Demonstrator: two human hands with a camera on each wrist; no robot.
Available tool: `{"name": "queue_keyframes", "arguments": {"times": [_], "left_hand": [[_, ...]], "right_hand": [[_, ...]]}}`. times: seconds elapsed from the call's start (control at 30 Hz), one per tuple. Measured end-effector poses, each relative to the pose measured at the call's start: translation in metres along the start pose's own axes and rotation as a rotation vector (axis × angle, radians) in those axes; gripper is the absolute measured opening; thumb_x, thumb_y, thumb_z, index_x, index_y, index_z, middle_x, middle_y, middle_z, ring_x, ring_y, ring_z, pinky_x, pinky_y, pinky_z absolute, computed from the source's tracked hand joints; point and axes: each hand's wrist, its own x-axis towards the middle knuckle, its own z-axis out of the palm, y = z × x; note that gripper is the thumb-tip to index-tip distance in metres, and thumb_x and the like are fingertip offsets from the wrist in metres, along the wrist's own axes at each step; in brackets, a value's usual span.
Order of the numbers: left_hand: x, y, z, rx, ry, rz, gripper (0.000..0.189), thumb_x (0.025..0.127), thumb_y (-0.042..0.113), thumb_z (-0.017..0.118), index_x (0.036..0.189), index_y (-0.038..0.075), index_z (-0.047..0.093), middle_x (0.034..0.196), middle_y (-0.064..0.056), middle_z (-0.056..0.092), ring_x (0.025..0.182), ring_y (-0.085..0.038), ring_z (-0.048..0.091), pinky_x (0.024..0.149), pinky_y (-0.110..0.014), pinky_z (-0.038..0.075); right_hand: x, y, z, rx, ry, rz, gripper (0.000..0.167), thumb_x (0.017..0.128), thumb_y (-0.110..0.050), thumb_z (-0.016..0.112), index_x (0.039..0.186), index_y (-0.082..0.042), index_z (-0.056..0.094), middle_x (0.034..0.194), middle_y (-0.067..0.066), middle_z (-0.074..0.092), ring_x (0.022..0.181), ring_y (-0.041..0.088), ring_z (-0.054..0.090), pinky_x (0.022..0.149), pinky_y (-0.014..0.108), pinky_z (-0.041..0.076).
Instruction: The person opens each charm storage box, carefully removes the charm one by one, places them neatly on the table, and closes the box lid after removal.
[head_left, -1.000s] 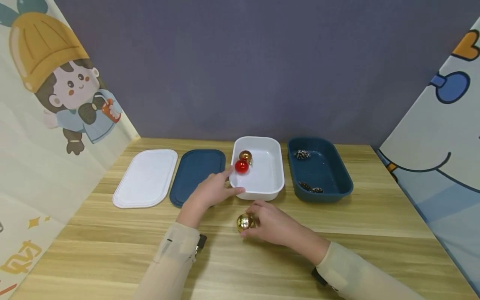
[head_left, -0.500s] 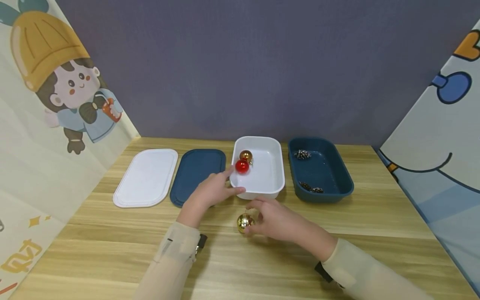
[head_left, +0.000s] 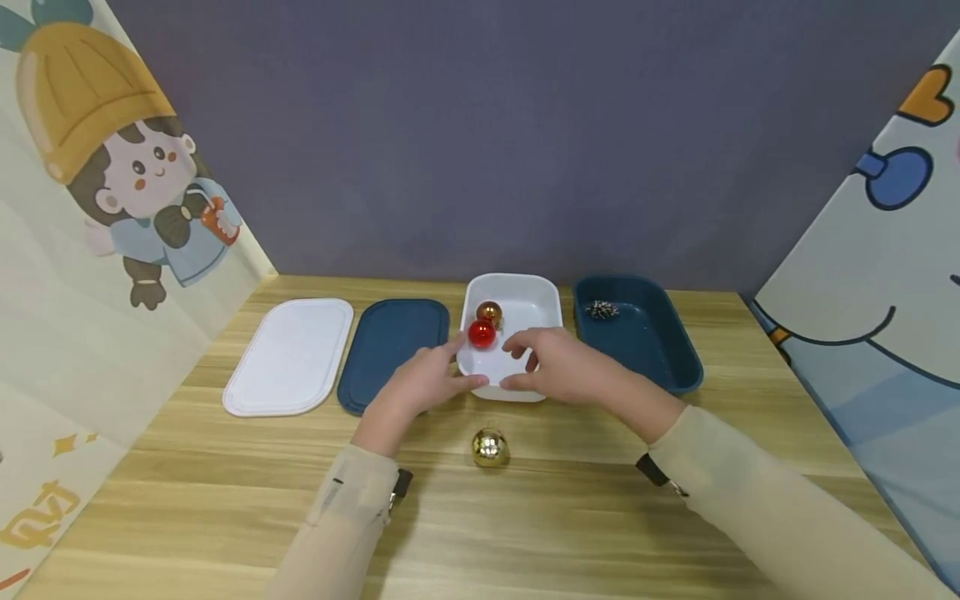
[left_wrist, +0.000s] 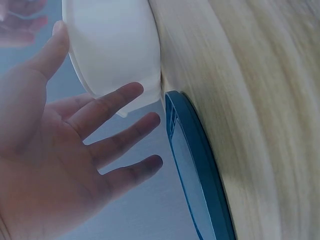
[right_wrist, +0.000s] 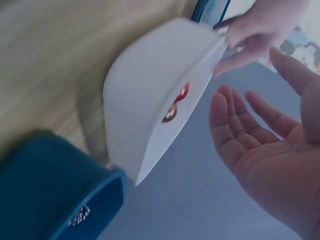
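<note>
In the head view a white box (head_left: pixel 537 307) holds a red ball ornament (head_left: pixel 482 333) and a copper-coloured ball ornament (head_left: pixel 490 312). My left hand (head_left: pixel 422 379) is at the box's near-left corner. Its fingers are spread, and in the left wrist view its thumb touches the white rim. Over the near right part of the box hovers my right hand (head_left: pixel 573 367), fingers loosely bent and nothing between them. A shiny gold ball ornament (head_left: pixel 490 447) lies on the wooden table in front of the box, apart from both hands.
Right of the white box stands a dark blue box (head_left: pixel 678 350) with a pinecone (head_left: pixel 602 309) inside; my right forearm covers its near left part. Left of the white box lie a dark blue lid (head_left: pixel 397 337) and a white lid (head_left: pixel 291 357). A grey-purple panel (head_left: pixel 480 150) rises behind.
My right hand has let go of the gold ball ornament and moved up and forward over the white box. The ornament stays on the table. My left hand has kept its place.
</note>
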Motion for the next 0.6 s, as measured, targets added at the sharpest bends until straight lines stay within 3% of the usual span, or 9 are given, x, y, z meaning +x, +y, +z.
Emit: {"name": "queue_keyframes", "arguments": {"times": [0.17, 0.4, 0.5, 0.6], "left_hand": [[0.002, -0.001, -0.003, -0.003, -0.009, -0.007, 0.097, 0.094, 0.063, 0.073, 0.17, 0.021, 0.029, 0.162, -0.018, 0.052, 0.145, -0.038, 0.056, 0.113, -0.062, 0.05], [0.004, -0.004, 0.0, -0.007, -0.017, -0.013, 0.094, 0.095, 0.061, 0.073, 0.17, 0.023, 0.03, 0.163, -0.017, 0.052, 0.147, -0.039, 0.053, 0.115, -0.064, 0.047], [0.003, -0.004, 0.001, -0.003, -0.018, -0.011, 0.094, 0.095, 0.061, 0.073, 0.17, 0.023, 0.03, 0.162, -0.017, 0.053, 0.143, -0.036, 0.057, 0.111, -0.062, 0.05], [0.003, -0.002, 0.0, 0.01, -0.01, -0.002, 0.094, 0.094, 0.062, 0.074, 0.169, 0.023, 0.032, 0.157, -0.019, 0.058, 0.128, -0.032, 0.064, 0.099, -0.055, 0.056]], "right_hand": [[0.028, 0.007, -0.012, -0.018, 0.039, 0.007, 0.052, 0.098, -0.034, 0.079, 0.14, -0.005, 0.066, 0.132, 0.014, 0.072, 0.108, 0.026, 0.074, 0.089, 0.038, 0.063], [0.064, 0.019, -0.006, -0.033, 0.04, 0.034, 0.05, 0.098, -0.028, 0.079, 0.14, -0.003, 0.066, 0.135, 0.019, 0.07, 0.114, 0.03, 0.069, 0.095, 0.041, 0.061], [0.076, 0.023, -0.003, -0.015, 0.011, 0.078, 0.053, 0.099, -0.027, 0.078, 0.144, -0.003, 0.063, 0.142, 0.022, 0.067, 0.122, 0.032, 0.067, 0.101, 0.044, 0.06], [0.084, 0.025, -0.002, -0.003, -0.011, 0.133, 0.058, 0.099, -0.026, 0.078, 0.15, -0.005, 0.059, 0.147, 0.022, 0.063, 0.128, 0.034, 0.065, 0.107, 0.046, 0.058]]}}
